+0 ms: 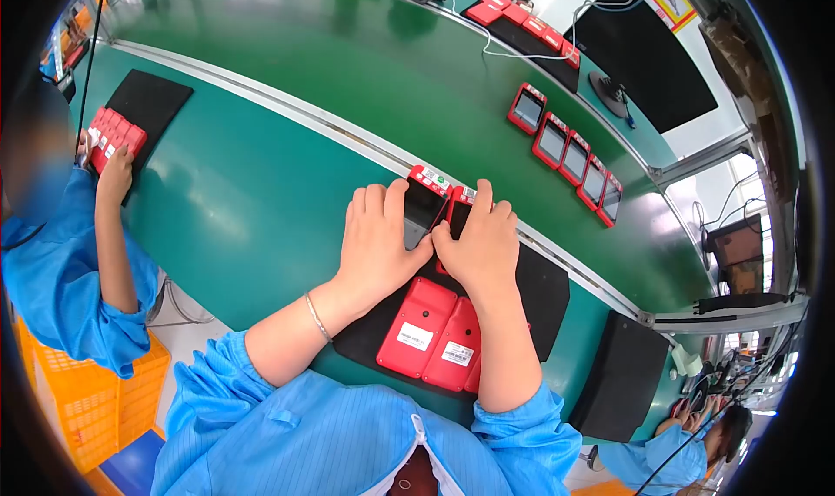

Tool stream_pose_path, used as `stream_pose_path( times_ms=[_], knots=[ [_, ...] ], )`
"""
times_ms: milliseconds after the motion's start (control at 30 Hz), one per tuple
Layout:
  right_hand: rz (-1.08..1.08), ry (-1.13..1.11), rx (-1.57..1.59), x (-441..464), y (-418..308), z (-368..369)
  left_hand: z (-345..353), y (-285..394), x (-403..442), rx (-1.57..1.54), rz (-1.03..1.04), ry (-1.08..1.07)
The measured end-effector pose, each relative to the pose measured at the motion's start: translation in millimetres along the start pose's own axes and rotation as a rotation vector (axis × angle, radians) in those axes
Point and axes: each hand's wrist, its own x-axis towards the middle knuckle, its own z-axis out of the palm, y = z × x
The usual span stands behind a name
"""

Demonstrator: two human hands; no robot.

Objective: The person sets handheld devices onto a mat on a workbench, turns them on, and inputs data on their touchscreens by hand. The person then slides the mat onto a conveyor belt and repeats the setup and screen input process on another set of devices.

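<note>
Side by side in front of me stand two red handheld devices with dark screens, labels along their top ends. My left hand (378, 235) is closed around the left device (424, 202), its thumb at the lower edge. The right device (457, 211) is mostly covered by my right hand (483, 239), whose fingers wrap its far side and whose thumb lies near my left thumb. Just below, more red devices (419, 318) lie face down on a black mat (365, 335), white stickers showing on their backs. My right forearm hides part of that row.
Several red devices (574, 158) lie screen up across the metal rail on the green table (348, 78). A monitor (644, 61) and cables are behind them. At left, a co-worker (74, 270) holds red devices (117, 137). Another black mat (619, 378) lies at right.
</note>
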Motion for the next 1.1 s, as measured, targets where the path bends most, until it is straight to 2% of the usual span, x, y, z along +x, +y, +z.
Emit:
stream_pose_path(
  times_ms=[700, 833, 900, 933, 967, 1000, 1067, 1100],
  knots=[
    [0.024, -0.017, -0.021, 1, -4, -2, 7, 1, -1, 0.022, 0.029, 0.035],
    [0.02, -0.039, 0.004, -12, 3, -13, -7, 6, -2, 0.04, 0.025, -0.03],
    [-0.143, 0.169, 0.077, -39, 15, -34, -35, 23, -15, 0.173, 0.138, 0.03],
    [-0.144, 0.06, 0.07, -59, 13, -58, -47, 30, -31, 0.115, 0.167, -0.052],
    [-0.271, -0.04, 0.095, -79, 22, -73, -61, 37, -43, -0.058, 0.214, -0.244],
    [-0.391, -0.248, 0.135, -96, 30, -85, -69, 41, -56, -0.189, 0.249, -0.422],
    [-0.426, -0.389, 0.015, -120, 28, -83, -67, 40, -78, -0.113, 0.368, -0.564],
    [-0.419, -0.389, 0.018, -125, 27, -76, -64, 39, -78, -0.114, 0.373, -0.571]
  ],
)
